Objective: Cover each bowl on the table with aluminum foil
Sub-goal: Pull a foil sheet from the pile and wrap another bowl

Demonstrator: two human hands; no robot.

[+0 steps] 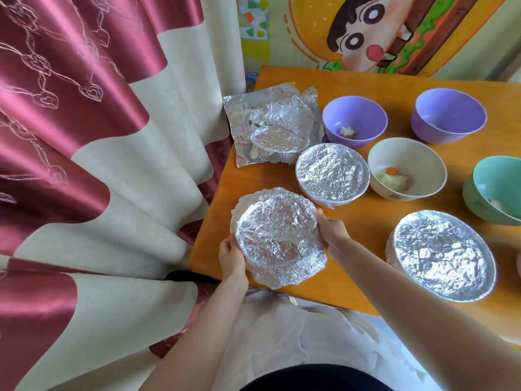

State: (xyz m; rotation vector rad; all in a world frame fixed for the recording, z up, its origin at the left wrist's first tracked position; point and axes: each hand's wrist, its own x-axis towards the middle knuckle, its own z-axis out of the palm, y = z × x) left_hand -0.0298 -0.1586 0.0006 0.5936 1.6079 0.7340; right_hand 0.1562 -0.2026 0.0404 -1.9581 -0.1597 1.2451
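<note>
Seven bowls on the table (366, 221), head view. Three wear foil; four stand open.

Covered, count three:
- held bowl (277, 241), at the table's 7 o'clock corner, its foil crinkled and flaring out in a loose skirt round the rim. Whether it sits on the wood or is raised off it, cannot tell.
- second covered bowl (332, 174), at 1 o'clock from the held one, near it but apart, foil tucked snug.
- third covered bowl (442, 255), at 3 o'clock from the held one, by the near edge, well apart.

Open, count four:
- left purple bowl (355, 119), a small scrap of food inside.
- right purple bowl (448, 115), at 3 o'clock from it.
- cream bowl (407, 167), white and orange food in the bottom, just beside the second covered bowl.
- green bowl (496, 190), cut by the frame's right edge.

Hands, count two, both on the held bowl. Left hand (232, 256) grips the foil rim at 8 o'clock, fingers curled round it. Right hand (331, 231) clasps the rim at 3 o'clock.

One foil heap (273, 128), crumpled sheets, lies at 12 o'clock from the held bowl, overhanging the table's left edge.

Surroundings: red and cream curtain (84, 165) at 9 o'clock, against the table; cartoon picture (380, 32) on the wall at 12 o'clock.
</note>
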